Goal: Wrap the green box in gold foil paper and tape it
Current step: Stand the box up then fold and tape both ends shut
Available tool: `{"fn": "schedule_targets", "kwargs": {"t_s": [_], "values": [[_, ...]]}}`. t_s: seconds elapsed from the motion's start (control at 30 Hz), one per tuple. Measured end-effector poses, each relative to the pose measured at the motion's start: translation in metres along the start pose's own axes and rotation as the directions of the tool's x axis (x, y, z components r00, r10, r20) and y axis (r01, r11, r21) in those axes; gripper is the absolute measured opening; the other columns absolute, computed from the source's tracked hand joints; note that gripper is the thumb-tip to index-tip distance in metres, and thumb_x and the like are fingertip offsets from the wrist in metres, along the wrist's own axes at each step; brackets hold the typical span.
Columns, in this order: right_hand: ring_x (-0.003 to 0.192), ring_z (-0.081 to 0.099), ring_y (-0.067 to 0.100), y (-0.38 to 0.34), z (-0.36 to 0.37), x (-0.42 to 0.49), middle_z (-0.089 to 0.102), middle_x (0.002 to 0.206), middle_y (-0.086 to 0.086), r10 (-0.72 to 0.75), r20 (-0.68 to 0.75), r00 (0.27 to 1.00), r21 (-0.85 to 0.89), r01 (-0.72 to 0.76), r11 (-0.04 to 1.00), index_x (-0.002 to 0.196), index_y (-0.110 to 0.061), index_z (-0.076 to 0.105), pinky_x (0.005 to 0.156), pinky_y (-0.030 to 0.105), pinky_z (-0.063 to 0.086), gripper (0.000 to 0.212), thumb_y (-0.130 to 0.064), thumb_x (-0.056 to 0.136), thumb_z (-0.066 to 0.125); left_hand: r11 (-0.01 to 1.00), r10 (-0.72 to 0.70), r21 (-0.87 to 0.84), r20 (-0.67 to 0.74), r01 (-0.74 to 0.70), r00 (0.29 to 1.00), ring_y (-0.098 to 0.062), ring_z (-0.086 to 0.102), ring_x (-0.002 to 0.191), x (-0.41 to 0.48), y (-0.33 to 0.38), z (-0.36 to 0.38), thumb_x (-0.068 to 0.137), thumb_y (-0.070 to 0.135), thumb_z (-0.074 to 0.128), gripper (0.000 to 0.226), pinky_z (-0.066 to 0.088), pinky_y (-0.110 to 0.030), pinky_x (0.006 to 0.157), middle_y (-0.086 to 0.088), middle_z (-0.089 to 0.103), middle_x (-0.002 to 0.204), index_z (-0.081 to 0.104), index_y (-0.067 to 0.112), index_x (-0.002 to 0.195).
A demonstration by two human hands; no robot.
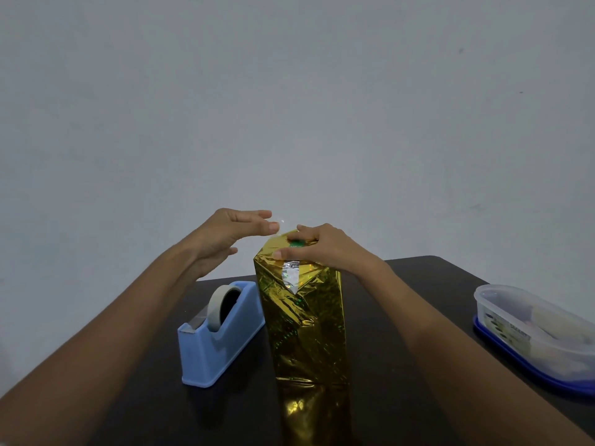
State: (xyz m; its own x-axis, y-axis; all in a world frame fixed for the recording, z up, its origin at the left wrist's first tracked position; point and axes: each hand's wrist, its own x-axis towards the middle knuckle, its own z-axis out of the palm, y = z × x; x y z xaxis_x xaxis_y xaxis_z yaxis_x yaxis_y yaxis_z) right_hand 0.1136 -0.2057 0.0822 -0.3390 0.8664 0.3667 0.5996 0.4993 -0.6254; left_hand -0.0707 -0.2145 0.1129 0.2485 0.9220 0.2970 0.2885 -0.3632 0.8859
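Note:
The tall box (304, 320) stands upright on the dark table, covered in crinkled gold foil paper. A small patch of green (296, 243) shows at its top. A strip of clear tape (290, 277) sits on the upper front face. My right hand (317, 247) rests on the box's top, fingers and thumb pressing the folded foil down. My left hand (231, 235) hovers just left of the top with fingers straight, apart from the foil; a tiny glint near its fingertips may be tape, too small to tell.
A blue tape dispenser (215, 336) with a white roll stands left of the box. A clear plastic tub on a blue lid (531, 333) sits at the right table edge. The dark table (380, 365) ends at a plain grey wall behind.

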Motion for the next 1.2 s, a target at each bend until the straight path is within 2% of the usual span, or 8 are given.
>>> {"fn": "schedule_targets", "kwargs": {"t_s": [0.13,0.33,0.63,0.77,0.93,1.0,1.13,1.2], "values": [[0.138,0.033,0.016,0.0,0.0,-0.001,0.036,0.151,0.006,-0.01,-0.004,1.0,0.008,0.01,1.0,0.128,-0.024,0.059,0.105,0.03,0.028,0.051,-0.045,0.082,0.066,0.995,-0.1,-0.008,0.083,0.101,0.992,-0.015,0.038,0.131,0.002,0.003,0.002,0.051,0.039,0.086,0.031,0.023,-0.053,0.108,0.013,0.06,0.125,0.079,0.018,0.072],[0.138,0.034,0.019,-0.001,0.002,-0.001,0.034,0.151,0.004,0.004,-0.013,1.0,0.006,-0.004,1.0,0.129,-0.029,0.058,0.11,0.034,0.027,0.055,-0.049,0.079,0.067,0.992,-0.128,0.034,0.13,0.125,0.983,-0.019,0.041,0.129,0.009,0.0,0.009,0.055,0.035,0.086,0.032,0.023,-0.057,0.111,0.009,0.059,0.128,0.079,0.016,0.08],[0.138,0.034,0.019,0.001,0.0,0.0,0.033,0.152,0.003,0.008,-0.007,1.0,0.001,-0.008,1.0,0.132,-0.024,0.055,0.109,0.033,0.027,0.058,-0.048,0.08,0.067,0.993,-0.116,0.009,0.104,0.116,0.988,-0.018,0.039,0.13,0.017,-0.004,0.001,0.035,0.058,0.088,0.07,0.026,-0.057,0.109,0.007,0.065,0.12,0.078,0.016,0.09],[0.139,0.032,0.016,0.001,0.001,0.0,0.035,0.151,0.005,-0.002,-0.002,1.0,0.023,0.002,1.0,0.127,-0.028,0.059,0.109,0.033,0.026,0.052,-0.047,0.079,0.067,0.985,-0.161,0.078,0.122,0.153,0.979,-0.021,0.038,0.132,0.017,-0.004,0.001,0.055,0.04,0.076,0.045,0.023,-0.059,0.11,0.005,0.061,0.126,0.076,0.011,0.088],[0.139,0.032,0.018,0.003,0.003,0.002,0.034,0.152,0.004,0.009,-0.01,1.0,0.014,-0.009,1.0,0.129,-0.027,0.058,0.111,0.034,0.024,0.057,-0.05,0.077,0.068,0.982,-0.165,0.115,0.124,0.151,0.978,-0.025,0.039,0.132,0.023,-0.014,0.005,0.047,0.047,0.078,0.061,0.022,-0.06,0.11,0.003,0.061,0.128,0.076,0.013,0.097],[0.139,0.032,0.018,0.004,0.002,0.002,0.033,0.152,0.003,0.011,-0.011,1.0,0.019,-0.011,1.0,0.129,-0.025,0.058,0.111,0.035,0.024,0.059,-0.049,0.077,0.069,0.984,-0.16,0.093,0.119,0.15,0.98,-0.026,0.041,0.13,0.026,-0.018,0.007,0.044,0.045,0.085,0.055,0.022,-0.06,0.11,0.004,0.063,0.125,0.078,0.017,0.091],[0.139,0.032,0.017,0.005,0.002,0.002,0.037,0.15,0.005,-0.01,-0.011,1.0,0.03,0.011,0.999,0.122,-0.024,0.064,0.11,0.035,0.025,0.049,-0.046,0.079,0.068,0.993,-0.108,0.051,0.07,0.105,0.992,-0.024,0.053,0.116,0.031,-0.023,0.012,0.064,0.022,0.083,0.009,0.037,-0.044,0.104,0.002,0.067,0.112,0.077,0.019,0.07],[0.137,0.035,0.018,0.005,0.003,0.003,0.039,0.149,0.006,-0.012,-0.015,1.0,0.021,0.012,1.0,0.119,-0.023,0.065,0.107,0.035,0.028,0.047,-0.047,0.079,0.068,0.997,-0.069,0.04,0.046,0.067,0.997,-0.025,0.057,0.107,0.032,-0.025,0.012,0.076,0.011,0.073,0.014,0.044,-0.036,0.092,-0.003,0.068,0.105,0.076,0.019,0.065]]}}
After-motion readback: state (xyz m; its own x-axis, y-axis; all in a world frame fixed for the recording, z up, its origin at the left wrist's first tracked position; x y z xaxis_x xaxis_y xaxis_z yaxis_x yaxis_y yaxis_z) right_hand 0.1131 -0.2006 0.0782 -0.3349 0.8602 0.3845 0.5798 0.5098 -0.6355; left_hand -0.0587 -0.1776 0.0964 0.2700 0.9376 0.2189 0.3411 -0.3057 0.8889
